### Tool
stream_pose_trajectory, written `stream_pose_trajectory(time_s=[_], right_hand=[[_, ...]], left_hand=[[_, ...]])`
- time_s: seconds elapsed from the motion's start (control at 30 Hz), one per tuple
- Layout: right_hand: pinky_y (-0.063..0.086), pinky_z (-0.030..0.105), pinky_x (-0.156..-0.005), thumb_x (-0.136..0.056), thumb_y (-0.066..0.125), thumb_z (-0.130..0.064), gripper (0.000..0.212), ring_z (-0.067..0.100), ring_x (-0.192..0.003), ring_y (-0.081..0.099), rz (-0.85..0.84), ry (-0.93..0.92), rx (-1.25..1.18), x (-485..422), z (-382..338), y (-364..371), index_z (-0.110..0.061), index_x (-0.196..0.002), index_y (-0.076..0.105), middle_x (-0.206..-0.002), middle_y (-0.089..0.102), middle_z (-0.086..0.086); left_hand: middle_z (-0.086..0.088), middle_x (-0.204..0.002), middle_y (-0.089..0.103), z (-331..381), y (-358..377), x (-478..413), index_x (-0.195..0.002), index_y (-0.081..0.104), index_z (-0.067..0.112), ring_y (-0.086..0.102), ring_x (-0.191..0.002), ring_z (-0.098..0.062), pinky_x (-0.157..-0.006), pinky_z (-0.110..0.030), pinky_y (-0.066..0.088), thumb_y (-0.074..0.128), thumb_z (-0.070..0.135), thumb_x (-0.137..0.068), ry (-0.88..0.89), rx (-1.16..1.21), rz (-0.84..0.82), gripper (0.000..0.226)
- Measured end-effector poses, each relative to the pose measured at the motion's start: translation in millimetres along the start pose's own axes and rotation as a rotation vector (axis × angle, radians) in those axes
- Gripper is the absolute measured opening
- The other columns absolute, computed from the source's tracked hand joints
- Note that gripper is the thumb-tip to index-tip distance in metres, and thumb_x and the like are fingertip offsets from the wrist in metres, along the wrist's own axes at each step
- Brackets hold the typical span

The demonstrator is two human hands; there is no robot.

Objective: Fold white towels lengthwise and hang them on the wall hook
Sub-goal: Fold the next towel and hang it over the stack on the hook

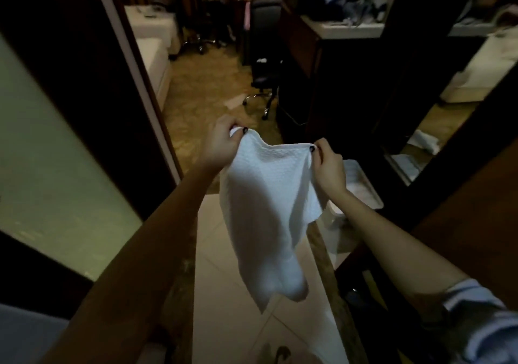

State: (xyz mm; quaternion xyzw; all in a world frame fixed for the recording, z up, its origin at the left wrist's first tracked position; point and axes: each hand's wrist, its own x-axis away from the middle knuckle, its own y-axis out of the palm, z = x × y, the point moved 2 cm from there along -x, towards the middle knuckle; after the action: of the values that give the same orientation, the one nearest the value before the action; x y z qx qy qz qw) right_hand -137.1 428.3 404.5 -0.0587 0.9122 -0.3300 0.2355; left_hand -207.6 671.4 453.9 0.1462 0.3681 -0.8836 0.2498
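the person wears a pale blue sleeve [476, 324], seen at the lower right of the frame; its soft fabric is bunched in folds above the bare right forearm [392, 240]. the left forearm [145, 237] is bare down to the lower left edge. near the middle of the frame, the left hand [221, 144] and right hand [329, 167] each show a thumbnail painted in dark, near-black polish.

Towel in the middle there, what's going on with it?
A person holds up a white towel, the left hand pinching one top corner and the right hand the other. It hangs loose in the air between them. It is not yet on a hook, and no hook shows in this view.
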Motion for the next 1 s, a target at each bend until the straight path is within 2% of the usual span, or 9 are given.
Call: stream_pose_trajectory(time_s=[0.07,0.17,0.27,0.47,0.6,0.67,0.73,0.87,1.0], right_hand=[[0.046,0.048,-0.055,-0.103,0.04,-0.024,0.018,0.03,-0.061,0.056,0.052,-0.019,0.085,2,-9,-36,-0.011,-0.102,0.051,-0.071,0.059,0.012],[0.049,0.047,-0.062,-0.101,0.043,-0.022,0.019,0.038,-0.074,0.062,0.08,-0.008,0.273,16,-7,-85,-0.009,-0.111,0.053,-0.081,0.065,0.018],[0.05,0.046,-0.061,-0.1,0.044,-0.02,0.02,0.037,-0.076,0.063,0.144,0.051,0.334,43,9,-124,-0.008,-0.112,0.055,-0.085,0.066,0.019],[0.048,0.033,-0.06,-0.099,0.046,-0.019,0.013,0.022,-0.072,0.062,0.363,0.247,0.307,89,41,-181,-0.016,-0.107,0.056,-0.083,0.065,0.005],[0.042,0.026,-0.052,-0.099,0.045,-0.02,0.006,0.011,-0.064,0.057,0.439,0.303,0.319,118,54,-213,-0.022,-0.096,0.051,-0.073,0.057,-0.006],[0.038,0.025,-0.051,-0.099,0.045,-0.021,0.009,0.009,-0.061,0.055,0.486,0.338,0.321,136,59,-231,-0.024,-0.09,0.047,-0.07,0.055,-0.007],[0.041,0.029,-0.053,-0.099,0.046,-0.022,0.009,0.014,-0.064,0.056,0.521,0.399,0.339,154,67,-251,-0.023,-0.09,0.047,-0.073,0.057,-0.003],[0.04,0.031,-0.052,-0.099,0.046,-0.023,0.01,0.014,-0.064,0.055,0.562,0.5,0.43,188,86,-290,-0.023,-0.089,0.045,-0.073,0.054,-0.006],[0.046,0.037,-0.06,-0.099,0.045,-0.022,0.008,0.019,-0.07,0.057,0.625,0.628,0.47,218,106,-331,-0.018,-0.092,0.047,-0.081,0.059,0.001]], left_hand=[[0.011,-0.09,0.056,14,3,-7,-0.086,0.055,0.029,0.049,-0.081,-0.005,-0.068,-0.022,0.036,0.049,0.017,-0.09,0.064,-0.088,-0.078,0.014],[0.001,-0.096,0.06,34,18,-9,-0.093,0.053,0.027,0.054,-0.084,-0.017,-0.063,-0.032,0.038,0.048,0.022,-0.092,0.214,-0.252,-0.167,0.007],[-0.006,-0.101,0.063,55,47,1,-0.098,0.051,0.021,0.058,-0.086,-0.029,-0.067,-0.04,0.044,0.048,0.025,-0.093,0.359,-0.304,-0.283,0.006],[-0.009,-0.111,0.059,90,96,22,-0.114,0.061,0.008,0.055,-0.101,-0.024,-0.082,-0.032,0.04,0.066,0.025,-0.088,0.532,-0.163,-0.681,0.032],[0.001,-0.102,0.066,107,129,34,-0.112,0.067,0.01,0.058,-0.093,-0.015,-0.081,-0.034,0.047,0.072,0.017,-0.082,0.573,-0.137,-0.915,0.031],[0.003,-0.097,0.064,115,147,39,-0.111,0.068,0.011,0.058,-0.089,-0.013,-0.076,-0.032,0.047,0.071,0.016,-0.083,0.586,-0.144,-0.951,0.029],[-0.004,-0.095,0.068,124,167,44,-0.104,0.069,0.011,0.061,-0.085,-0.02,-0.074,-0.039,0.05,0.065,0.02,-0.088,0.606,-0.157,-0.953,0.018],[-0.001,-0.094,0.06,152,206,56,-0.106,0.057,0.02,0.056,-0.085,-0.024,-0.067,-0.038,0.044,0.044,0.034,-0.098,0.628,-0.172,-0.827,0.021],[-0.008,-0.08,0.059,201,246,68,-0.097,0.048,0.02,0.056,-0.072,-0.027,-0.061,-0.041,0.043,0.033,0.036,-0.102,0.711,-0.148,-0.743,0.023]])
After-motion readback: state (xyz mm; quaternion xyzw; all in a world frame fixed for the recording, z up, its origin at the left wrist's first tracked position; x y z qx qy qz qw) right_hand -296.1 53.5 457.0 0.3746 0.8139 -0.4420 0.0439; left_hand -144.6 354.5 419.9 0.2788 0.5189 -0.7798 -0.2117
